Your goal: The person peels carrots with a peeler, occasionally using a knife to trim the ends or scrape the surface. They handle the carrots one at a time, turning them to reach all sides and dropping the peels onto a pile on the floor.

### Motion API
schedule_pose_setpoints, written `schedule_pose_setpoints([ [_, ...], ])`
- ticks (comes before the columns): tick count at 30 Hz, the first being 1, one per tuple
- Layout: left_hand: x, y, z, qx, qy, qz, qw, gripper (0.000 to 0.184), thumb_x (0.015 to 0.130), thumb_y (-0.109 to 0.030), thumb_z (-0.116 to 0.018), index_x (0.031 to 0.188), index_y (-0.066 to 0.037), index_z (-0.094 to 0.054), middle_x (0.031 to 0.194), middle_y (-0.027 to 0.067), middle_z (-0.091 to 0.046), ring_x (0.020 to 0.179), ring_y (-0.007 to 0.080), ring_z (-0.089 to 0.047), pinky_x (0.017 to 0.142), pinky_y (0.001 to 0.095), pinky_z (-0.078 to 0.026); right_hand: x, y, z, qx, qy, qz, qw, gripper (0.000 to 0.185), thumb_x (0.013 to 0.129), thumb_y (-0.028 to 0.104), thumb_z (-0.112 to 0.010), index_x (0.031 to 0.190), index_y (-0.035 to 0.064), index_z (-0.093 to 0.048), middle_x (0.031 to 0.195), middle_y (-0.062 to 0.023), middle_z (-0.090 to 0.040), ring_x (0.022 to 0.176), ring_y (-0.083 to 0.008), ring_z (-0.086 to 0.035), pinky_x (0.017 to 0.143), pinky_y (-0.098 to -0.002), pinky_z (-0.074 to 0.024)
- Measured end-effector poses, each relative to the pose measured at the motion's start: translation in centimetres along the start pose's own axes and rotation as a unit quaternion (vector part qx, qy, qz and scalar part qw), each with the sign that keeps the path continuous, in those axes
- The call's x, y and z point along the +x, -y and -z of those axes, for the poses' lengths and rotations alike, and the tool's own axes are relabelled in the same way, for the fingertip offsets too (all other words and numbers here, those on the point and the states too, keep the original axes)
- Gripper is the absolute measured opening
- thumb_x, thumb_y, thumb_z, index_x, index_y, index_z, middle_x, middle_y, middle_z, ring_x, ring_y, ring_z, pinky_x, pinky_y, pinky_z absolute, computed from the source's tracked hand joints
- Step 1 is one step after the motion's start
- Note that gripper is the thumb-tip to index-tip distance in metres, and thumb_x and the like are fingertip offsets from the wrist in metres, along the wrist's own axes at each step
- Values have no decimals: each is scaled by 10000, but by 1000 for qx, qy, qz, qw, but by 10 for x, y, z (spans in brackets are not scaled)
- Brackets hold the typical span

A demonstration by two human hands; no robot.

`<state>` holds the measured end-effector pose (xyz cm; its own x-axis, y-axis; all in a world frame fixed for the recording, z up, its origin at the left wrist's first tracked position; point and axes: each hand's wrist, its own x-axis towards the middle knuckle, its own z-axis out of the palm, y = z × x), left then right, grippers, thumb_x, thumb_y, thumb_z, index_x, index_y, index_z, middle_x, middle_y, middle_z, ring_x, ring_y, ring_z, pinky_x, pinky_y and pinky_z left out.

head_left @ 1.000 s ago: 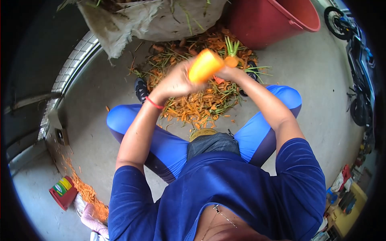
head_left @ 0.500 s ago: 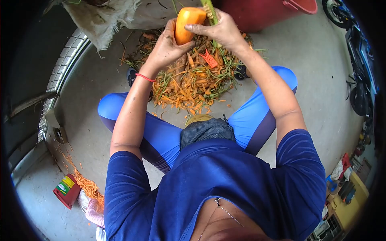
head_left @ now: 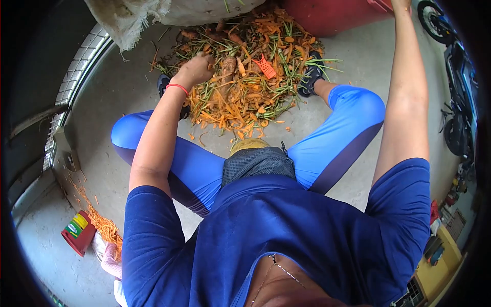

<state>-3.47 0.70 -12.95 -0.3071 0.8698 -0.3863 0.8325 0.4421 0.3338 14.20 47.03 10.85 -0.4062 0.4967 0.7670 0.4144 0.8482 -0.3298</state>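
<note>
My left hand (head_left: pixel 197 69) is over the left side of a pile of carrot peelings (head_left: pixel 245 105), its fingers curled downward. Whether anything is inside those fingers is hidden. Just right of it lies a dirt-covered unpeeled carrot (head_left: pixel 227 69). My right arm stretches up toward the red tub (head_left: pixel 335 18); only the base of my right hand (head_left: pixel 401 4) shows by the tub's rim, and the fingers are cut off by the frame. On the pile rests a slotted red-orange plastic piece (head_left: pixel 266 67).
A pale frayed sack (head_left: pixel 179 11) lies behind the pile. My shoes (head_left: pixel 309 77) flank the peelings. At lower left is a small red bucket (head_left: pixel 80 234) beside a heap of orange strands (head_left: pixel 106 227). A blue motorcycle (head_left: pixel 463 92) stands far right.
The peeled carrot and green stalk seen in my hands are out of sight. My right hand has swung right to the tub, and my left has lowered toward the pile.
</note>
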Motion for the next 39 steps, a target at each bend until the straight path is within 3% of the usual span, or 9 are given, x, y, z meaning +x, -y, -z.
schedule_pose_setpoints([
  [7,-10,20,-26,-28,277,108,954,447,827,-347,-525,1156,-51,-586,1116,203,-614,1053,359,-572,897,419,-453,-36,-8,-26,-107,135,-119,978,496,685,284,-779,1065,11,-614,960,-206,-650,915,-339,-630,791,-392,-493],
  [11,9,28,-62,-95,198,166,961,451,864,-342,-504,1192,-38,-564,1114,212,-612,1056,359,-567,905,410,-449,-51,-5,-38,-1,-103,-3,995,334,777,183,-726,1042,7,-625,1038,-156,-639,965,-285,-615,825,-358,-483],
  [14,29,14,-88,-240,97,255,932,443,897,-318,-477,1236,-39,-534,1230,214,-546,1089,362,-547,918,400,-445,-98,29,-56,309,-133,-73,939,230,869,150,-644,1063,29,-621,1058,-117,-641,952,-213,-611,851,-305,-469],
  [17,54,-2,-112,-221,14,252,942,448,930,-281,-464,1315,-51,-453,1402,231,-343,1181,359,-475,959,396,-437,-200,44,-90,286,-73,-169,940,270,824,247,-708,971,30,-643,874,-44,-674,820,-124,-631,733,-272,-497],
  [21,82,-20,-123,-230,-38,230,945,451,940,-246,-458,1336,-35,-417,1432,216,-298,1247,346,-405,993,401,-420,-354,67,-130,151,83,-358,918,302,857,334,-623,818,36,-646,644,-116,-631,584,-238,-628,555,-326,-469],
  [22,90,-20,-128,-202,-33,214,955,447,943,-239,-449,1337,-31,-416,1434,210,-297,1249,349,-402,999,398,-415,-390,61,-136,93,226,-443,863,275,845,303,-644,863,29,-662,684,-128,-645,644,-278,-643,590,-341,-484],
  [29,151,-22,-104,39,54,139,988,555,909,-129,-497,1421,-98,-283,1474,110,-264,1364,322,-234,1112,418,-265,-494,68,-136,-29,417,-396,818,510,796,299,-709,1170,-14,-560,1235,-224,-488,894,-339,-620,808,-401,-515],
  [36,208,-4,-99,255,106,47,960,590,856,-186,-563,1404,-176,-344,1477,61,-275,1371,275,-238,1115,504,-165,-461,75,-127,-47,483,-455,747,627,766,347,-726,1257,28,-502,1260,-165,-428,1013,-340,-585,857,-415,-486],
  [39,211,-2,-95,297,90,88,947,586,849,-235,-560,1397,-173,-361,1479,55,-269,1367,267,-240,1087,506,-183,-487,67,-134,-41,405,-453,793,599,784,398,-702,1241,50,-529,1199,-169,-527,972,-310,-610,827,-392,-504],
])
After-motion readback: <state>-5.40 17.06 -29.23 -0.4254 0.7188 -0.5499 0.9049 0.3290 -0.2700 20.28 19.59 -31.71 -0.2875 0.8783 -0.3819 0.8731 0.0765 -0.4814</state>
